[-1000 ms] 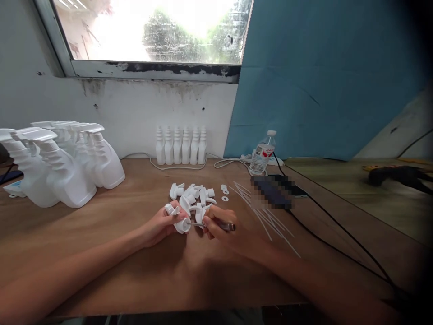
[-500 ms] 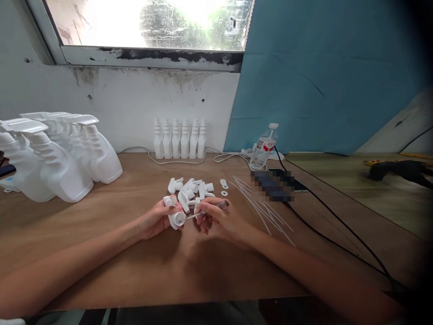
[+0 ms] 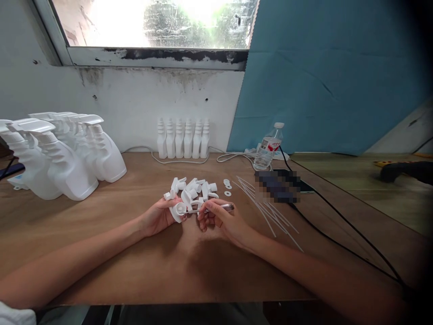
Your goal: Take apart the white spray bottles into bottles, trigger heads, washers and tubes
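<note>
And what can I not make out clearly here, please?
In the head view:
Tip of the slim shiny tool: too small to place against the white plastic spray head.
Dark flat object: blurred by mosaic squares.
Large white plastic spray bottles: front ones hide rear ones.
Bright glass window: glare hides outside details.

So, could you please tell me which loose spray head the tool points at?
The spray head in the left hand, round opening facing the slim tool in the right hand; the other loose heads lie bunched on the table.
</note>
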Demonstrator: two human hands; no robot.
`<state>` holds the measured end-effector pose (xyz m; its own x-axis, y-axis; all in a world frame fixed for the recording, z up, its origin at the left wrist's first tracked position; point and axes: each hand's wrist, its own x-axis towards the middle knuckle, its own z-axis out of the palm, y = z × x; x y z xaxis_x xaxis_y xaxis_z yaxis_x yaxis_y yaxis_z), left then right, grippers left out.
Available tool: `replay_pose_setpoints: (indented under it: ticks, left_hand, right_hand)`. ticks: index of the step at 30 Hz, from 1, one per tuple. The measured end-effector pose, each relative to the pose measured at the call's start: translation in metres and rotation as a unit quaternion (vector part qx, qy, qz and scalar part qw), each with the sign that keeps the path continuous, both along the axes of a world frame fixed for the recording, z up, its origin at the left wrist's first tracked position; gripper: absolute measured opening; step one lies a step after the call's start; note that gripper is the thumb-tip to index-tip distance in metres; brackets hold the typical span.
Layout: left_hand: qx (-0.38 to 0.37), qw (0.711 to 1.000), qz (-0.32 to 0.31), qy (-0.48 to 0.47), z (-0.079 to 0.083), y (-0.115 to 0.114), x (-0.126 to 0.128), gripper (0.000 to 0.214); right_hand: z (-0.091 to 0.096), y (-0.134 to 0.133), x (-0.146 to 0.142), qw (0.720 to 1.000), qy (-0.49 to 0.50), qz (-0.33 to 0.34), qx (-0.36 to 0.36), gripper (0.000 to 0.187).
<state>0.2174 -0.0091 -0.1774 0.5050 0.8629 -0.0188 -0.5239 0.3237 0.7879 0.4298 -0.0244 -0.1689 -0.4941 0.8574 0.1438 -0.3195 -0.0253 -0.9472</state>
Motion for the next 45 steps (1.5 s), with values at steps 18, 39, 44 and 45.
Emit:
replay_pose_setpoints:
  ticks: [18,39,44,45]
  left_hand:
    - [-0.019,1.0,-0.015,-0.002,0.001,-0.003,0.003,0.012]
    - [0.036,0.998,-0.053,-0.005,0.002,-0.007,0.001,0.012]
    - [0.048,0.998,-0.044,-0.024,0.006,-0.004,-0.006,0.019]
    - [0.052,0.997,-0.043,-0.023,0.006,-0.002,-0.008,0.021]
  right_hand:
    - [0.008,-0.002,0.008,0.649,-0.336,-0.05,0.681,0.03]
    - [0.006,0.004,0.017,0.512,-0.312,-0.11,0.793,0.028]
    - [0.014,0.016,0.027,0.53,-0.318,-0.161,0.769,0.03]
    - [0.016,0.02,0.031,0.537,-0.322,-0.173,0.76,0.03]
